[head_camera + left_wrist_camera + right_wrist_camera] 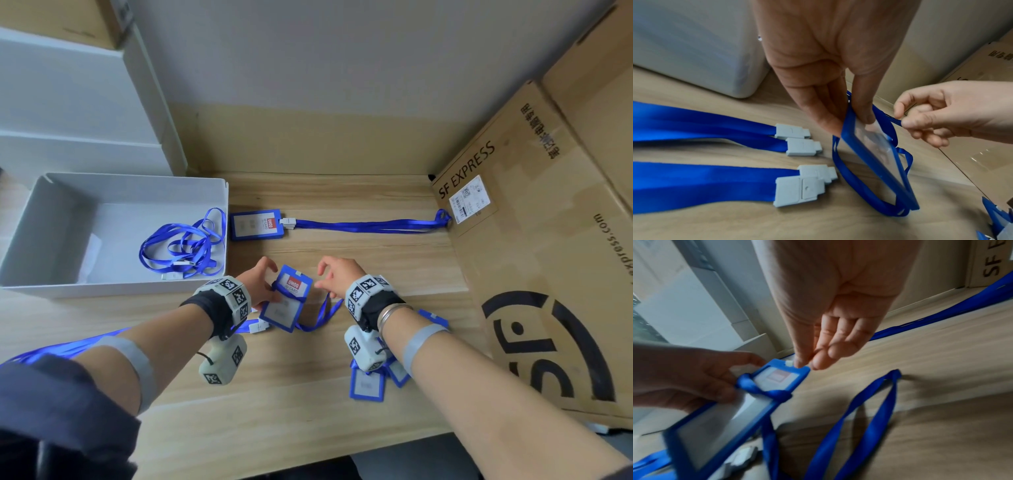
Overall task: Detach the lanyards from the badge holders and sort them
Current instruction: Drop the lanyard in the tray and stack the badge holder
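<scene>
The left hand [257, 286] pinches the blue plastic badge holder [287, 301] steady above the table while the right hand [337, 279], fingers loosely curled, seemingly pinches its wrapped blue ribbon lanyard [320, 317] to unwind it.

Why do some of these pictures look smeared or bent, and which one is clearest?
The head view is sharpest, though its wide lens bows the brown cardboard box and the light wooden table. The left wrist view blurs the white plastic bin. The right wrist view is the most smeared: the blue-framed badge holder streaks.
</scene>
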